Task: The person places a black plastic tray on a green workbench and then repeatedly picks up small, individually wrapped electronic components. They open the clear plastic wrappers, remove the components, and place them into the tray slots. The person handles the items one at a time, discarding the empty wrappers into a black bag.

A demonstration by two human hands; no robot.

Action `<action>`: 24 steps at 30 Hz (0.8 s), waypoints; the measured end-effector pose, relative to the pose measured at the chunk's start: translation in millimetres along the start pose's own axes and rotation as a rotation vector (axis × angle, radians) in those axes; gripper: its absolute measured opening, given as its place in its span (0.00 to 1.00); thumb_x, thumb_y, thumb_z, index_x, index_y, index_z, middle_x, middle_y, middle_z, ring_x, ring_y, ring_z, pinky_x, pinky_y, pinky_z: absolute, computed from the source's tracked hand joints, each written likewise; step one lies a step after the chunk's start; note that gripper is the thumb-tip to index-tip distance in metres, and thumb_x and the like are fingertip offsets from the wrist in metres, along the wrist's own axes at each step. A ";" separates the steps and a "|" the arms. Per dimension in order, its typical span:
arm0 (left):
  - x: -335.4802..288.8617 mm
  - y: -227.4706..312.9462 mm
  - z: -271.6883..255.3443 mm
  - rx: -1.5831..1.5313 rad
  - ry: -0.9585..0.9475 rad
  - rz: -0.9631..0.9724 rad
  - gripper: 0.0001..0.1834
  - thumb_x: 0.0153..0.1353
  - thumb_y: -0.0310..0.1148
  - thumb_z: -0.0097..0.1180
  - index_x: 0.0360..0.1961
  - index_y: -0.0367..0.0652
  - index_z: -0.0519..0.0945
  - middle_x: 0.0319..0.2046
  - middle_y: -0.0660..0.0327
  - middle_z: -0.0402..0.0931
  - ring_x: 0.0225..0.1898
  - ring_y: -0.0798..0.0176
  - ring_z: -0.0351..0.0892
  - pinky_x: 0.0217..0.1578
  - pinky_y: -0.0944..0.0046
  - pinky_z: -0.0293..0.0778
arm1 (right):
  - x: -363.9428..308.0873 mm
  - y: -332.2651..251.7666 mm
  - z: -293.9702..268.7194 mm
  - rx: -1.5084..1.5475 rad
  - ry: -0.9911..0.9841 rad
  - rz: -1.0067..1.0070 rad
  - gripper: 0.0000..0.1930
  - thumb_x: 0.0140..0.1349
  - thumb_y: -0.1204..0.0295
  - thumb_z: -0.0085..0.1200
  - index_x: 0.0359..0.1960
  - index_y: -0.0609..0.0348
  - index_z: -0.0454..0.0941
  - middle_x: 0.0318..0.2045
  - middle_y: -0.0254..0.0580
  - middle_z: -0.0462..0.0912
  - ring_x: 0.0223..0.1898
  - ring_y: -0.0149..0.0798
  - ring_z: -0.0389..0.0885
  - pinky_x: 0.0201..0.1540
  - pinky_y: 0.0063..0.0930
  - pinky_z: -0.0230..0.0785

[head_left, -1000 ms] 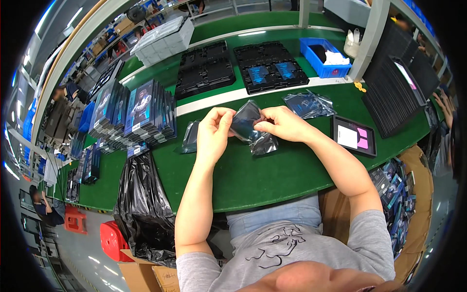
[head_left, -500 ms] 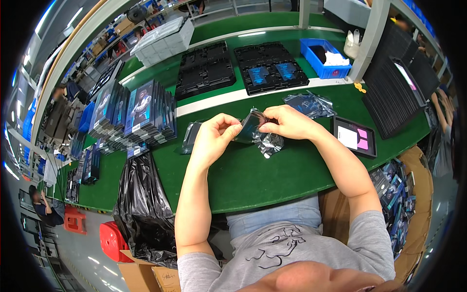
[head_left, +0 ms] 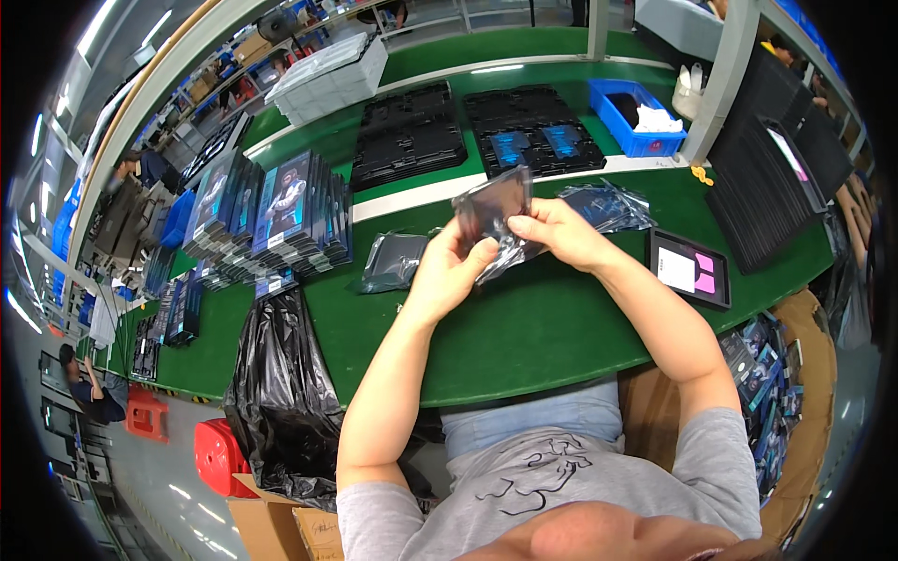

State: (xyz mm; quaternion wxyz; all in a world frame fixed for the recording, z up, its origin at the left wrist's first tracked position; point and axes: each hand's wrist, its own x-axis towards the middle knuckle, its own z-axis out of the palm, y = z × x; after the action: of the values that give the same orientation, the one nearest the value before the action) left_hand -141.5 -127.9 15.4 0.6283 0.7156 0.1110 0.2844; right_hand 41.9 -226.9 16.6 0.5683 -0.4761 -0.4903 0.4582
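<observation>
Between both hands, raised over the green bench, is a dark flat rectangular piece with crinkled transparent film (head_left: pixel 496 201). My left hand (head_left: pixel 451 269) grips its lower left side, thumb on top. My right hand (head_left: pixel 559 234) pinches the right edge, its thumb pressed on the face. Just left of my left hand lies a dark flat piece in a transparent bag (head_left: pixel 395 259). Beyond my right hand are more bagged dark pieces (head_left: pixel 608 204). A shallow black box (head_left: pixel 720 292) with a white card and pink pieces lies further right.
Stacked printed boxes (head_left: pixel 288 210) stand at left, above a hanging black plastic bag (head_left: pixel 281 374). Black trays (head_left: pixel 407 140) and a blue bin (head_left: pixel 650 143) sit behind. Black panels (head_left: pixel 762 220) lean at right. A carton (head_left: pixel 809 374) of printed packages stands below the bench's right end.
The piece has been lifted and turned so that its broad face shows. My left hand has moved right and underneath it. The crumpled film has come up off the bench with it.
</observation>
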 end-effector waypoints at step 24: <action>-1.2 16.4 8.1 0.961 0.089 -0.136 0.12 0.55 0.40 0.64 0.35 0.44 0.83 0.27 0.55 0.82 0.31 0.50 0.82 0.33 0.57 0.75 | -6.2 -22.4 0.9 -0.796 0.152 -0.696 0.07 0.48 0.80 0.65 0.28 0.62 0.79 0.25 0.39 0.75 0.30 0.38 0.75 0.32 0.29 0.68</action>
State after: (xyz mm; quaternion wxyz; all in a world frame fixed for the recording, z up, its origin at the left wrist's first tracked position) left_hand -141.3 -138.4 30.4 0.2388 0.9029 0.3031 0.1896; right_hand 41.6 -235.8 38.1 0.4962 -0.4959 -0.7125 -0.0144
